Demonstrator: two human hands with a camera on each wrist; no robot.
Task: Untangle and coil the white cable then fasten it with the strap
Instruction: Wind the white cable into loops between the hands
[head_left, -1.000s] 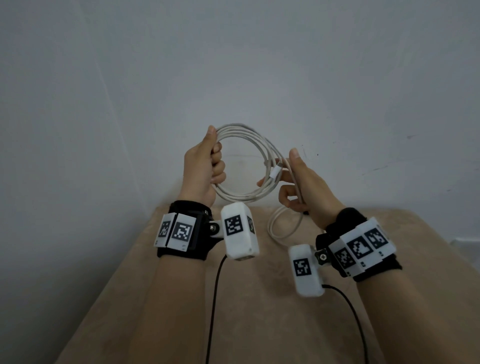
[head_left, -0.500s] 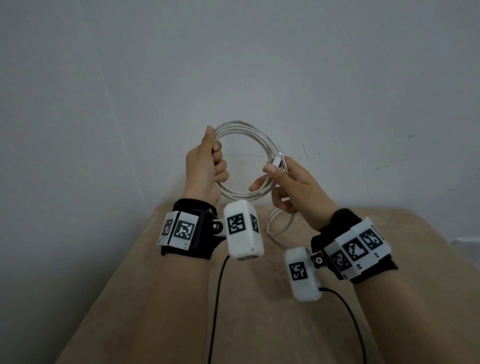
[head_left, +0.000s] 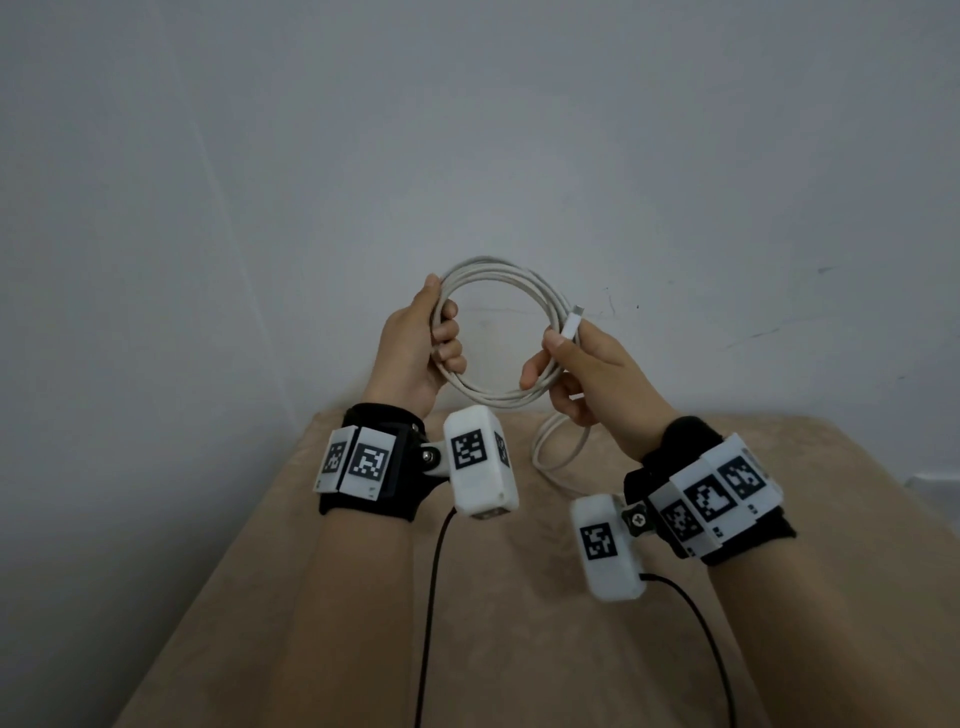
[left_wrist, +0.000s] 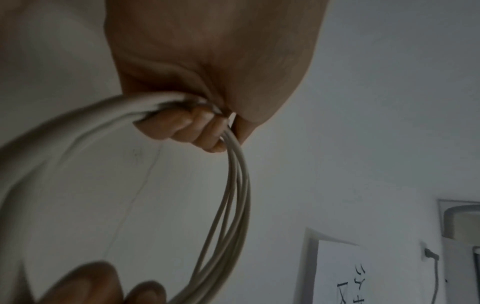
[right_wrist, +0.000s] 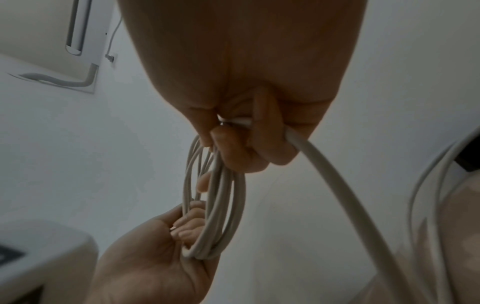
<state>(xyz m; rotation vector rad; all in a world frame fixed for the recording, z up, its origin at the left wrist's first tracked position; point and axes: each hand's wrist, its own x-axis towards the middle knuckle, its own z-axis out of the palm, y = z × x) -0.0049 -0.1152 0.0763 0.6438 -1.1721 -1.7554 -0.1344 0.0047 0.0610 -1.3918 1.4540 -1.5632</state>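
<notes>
The white cable (head_left: 511, 278) is wound into a round coil of several loops, held upright in the air before the wall. My left hand (head_left: 418, 345) grips the coil's left side, fingers curled round the strands (left_wrist: 233, 174). My right hand (head_left: 582, 364) pinches the plug end (head_left: 573, 325) against the coil's right side, and the connector tip sticks up past the thumb. A loose loop of cable (head_left: 558, 441) hangs below the right hand onto the beige surface. In the right wrist view the cable (right_wrist: 335, 185) runs out from the curled fingers. No strap shows in any view.
A beige cloth-covered table (head_left: 519, 623) lies under both forearms, with a plain white wall (head_left: 467, 130) close behind. Black camera leads (head_left: 431, 597) trail from the wrist units. Wall fittings and a socket (left_wrist: 430, 255) show in the wrist views.
My right hand has slid the plug end up along the coil's right side, and the connector now points up above the thumb. The left hand has kept its grip.
</notes>
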